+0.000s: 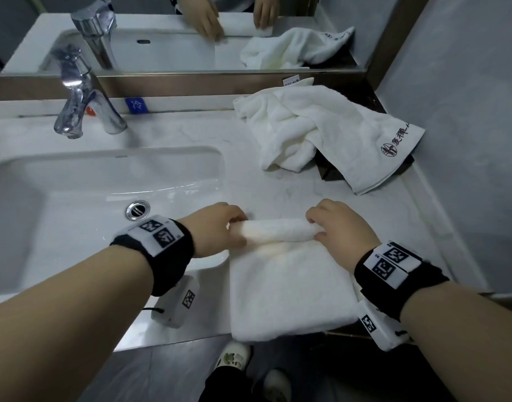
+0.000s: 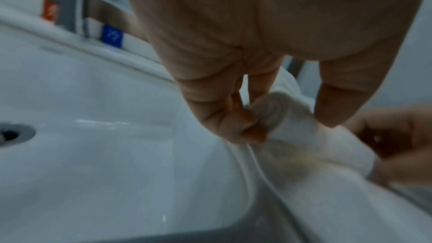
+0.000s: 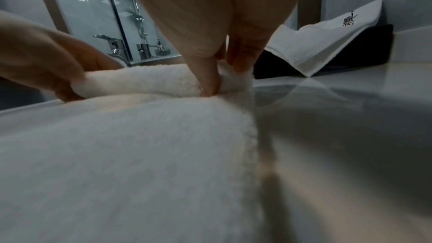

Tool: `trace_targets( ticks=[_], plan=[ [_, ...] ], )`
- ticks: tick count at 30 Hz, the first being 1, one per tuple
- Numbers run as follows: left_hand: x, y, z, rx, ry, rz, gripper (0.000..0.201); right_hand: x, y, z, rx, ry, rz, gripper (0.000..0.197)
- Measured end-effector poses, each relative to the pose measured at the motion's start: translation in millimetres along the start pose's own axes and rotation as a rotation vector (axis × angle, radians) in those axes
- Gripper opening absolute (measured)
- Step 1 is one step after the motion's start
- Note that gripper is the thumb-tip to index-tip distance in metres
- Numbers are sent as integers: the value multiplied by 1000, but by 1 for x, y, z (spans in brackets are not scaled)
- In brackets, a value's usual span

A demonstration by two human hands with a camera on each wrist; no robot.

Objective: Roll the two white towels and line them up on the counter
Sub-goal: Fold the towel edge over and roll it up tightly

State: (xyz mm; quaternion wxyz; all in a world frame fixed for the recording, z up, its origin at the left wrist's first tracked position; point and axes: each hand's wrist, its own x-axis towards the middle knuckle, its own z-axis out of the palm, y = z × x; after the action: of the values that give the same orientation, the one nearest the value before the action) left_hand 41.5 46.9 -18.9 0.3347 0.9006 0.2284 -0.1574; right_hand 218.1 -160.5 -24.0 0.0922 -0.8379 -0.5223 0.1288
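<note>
Both hands are on the folded towel (image 1: pixel 289 288) at six o'clock on the surface (image 1: pixel 191 146), its far edge wound into a tight roll. The left hand (image 1: pixel 217 230) pinches the roll's left end, fingers curled round it; the right hand (image 1: pixel 338 227) has its grip closed on the right end, thumb tucked under. Up at one o'clock the second towel (image 1: pixel 315 132) lies crumpled, partly over a dark tray (image 1: pixel 330 169). The sink (image 1: pixel 83 192) sits at nine o'clock.

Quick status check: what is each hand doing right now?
Left hand: fingers curled round the left end of the half-rolled towel.
Right hand: pinching the roll's right end.
</note>
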Motion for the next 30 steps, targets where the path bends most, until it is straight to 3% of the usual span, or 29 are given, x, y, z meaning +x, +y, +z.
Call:
trace_targets(
  ticks=[2,5,19,25,30],
  plan=[
    [-5,-3,-2,-199,21,-80,19,-3,-1,2,-4,33,-2,19],
    [-8,-7,0,-277,35,-107,18,-5,-3,5,-10,74,-6,21],
    [4,-5,10,-16,107,-27,37,-14,0,1,-83,81,-51,41],
    [12,-3,6,-37,192,11,28,-7,2,-1,-126,195,-86,39],
    [14,-2,3,-78,228,41,27,-6,8,-1,-74,198,-104,44]
  ],
)
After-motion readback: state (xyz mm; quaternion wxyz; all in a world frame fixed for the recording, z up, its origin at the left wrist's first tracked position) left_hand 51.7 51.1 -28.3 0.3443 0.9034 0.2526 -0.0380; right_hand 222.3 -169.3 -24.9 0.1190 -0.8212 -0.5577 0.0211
